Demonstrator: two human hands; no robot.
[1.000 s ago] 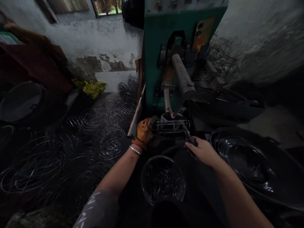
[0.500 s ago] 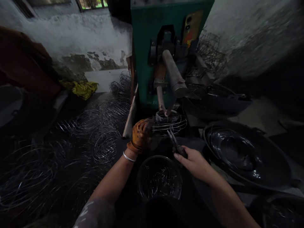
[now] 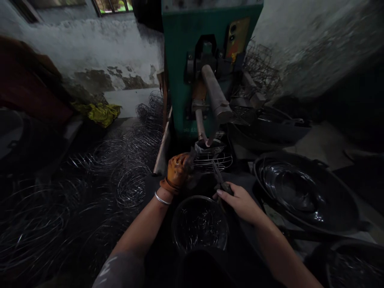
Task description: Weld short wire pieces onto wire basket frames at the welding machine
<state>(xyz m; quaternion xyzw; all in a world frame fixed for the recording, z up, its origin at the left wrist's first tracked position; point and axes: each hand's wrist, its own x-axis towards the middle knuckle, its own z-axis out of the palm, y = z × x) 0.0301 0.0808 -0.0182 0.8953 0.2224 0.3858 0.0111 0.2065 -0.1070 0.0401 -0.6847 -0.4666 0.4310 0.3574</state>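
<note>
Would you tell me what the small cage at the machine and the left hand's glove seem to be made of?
Wire cage: thin bare metal wire, probably steel; the strands glint silver. Glove on the left hand: orange-brown, mottled and worn, possibly rubber-coated fabric or leather; too dim to settle.

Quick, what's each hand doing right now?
Left hand: in an orange glove, closed on the edge of the wire basket.
Right hand: bare, closed around the pliers.

Dim scene, lit from the window upper left; edges are blurred, bent and deeply shadowed.
</note>
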